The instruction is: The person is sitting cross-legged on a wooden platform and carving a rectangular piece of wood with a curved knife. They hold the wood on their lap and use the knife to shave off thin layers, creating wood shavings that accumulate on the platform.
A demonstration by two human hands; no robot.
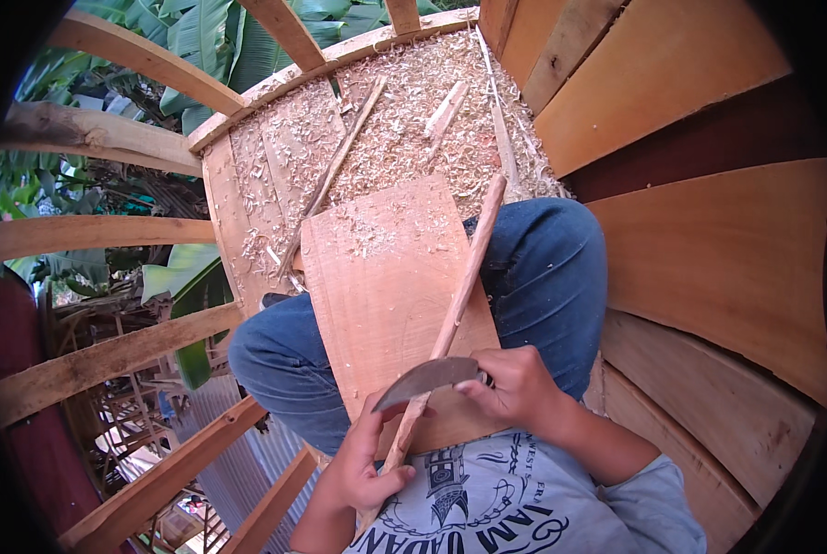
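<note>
A long pale wooden stick (470,268) lies slantwise over a flat wooden board (367,295) resting across my lap. My left hand (369,469) is closed round the stick's near end, thumb on one side and fingers on the other. In my right hand (517,390) is a curved knife (429,379) with a broad dark blade, its handle mostly hidden by my fingers. The blade crosses over the stick just beyond my left hand, its tip pointing left near my left fingers. Whether the edge bites into the wood cannot be made out.
Wood shavings (386,120) cover the plank floor ahead. Among them lie a thin stick (347,152), a split wood piece (446,109) and a long strip (503,138). Railing slats (108,230) stand on the left, with plants beyond. A plank wall (709,249) rises close on the right.
</note>
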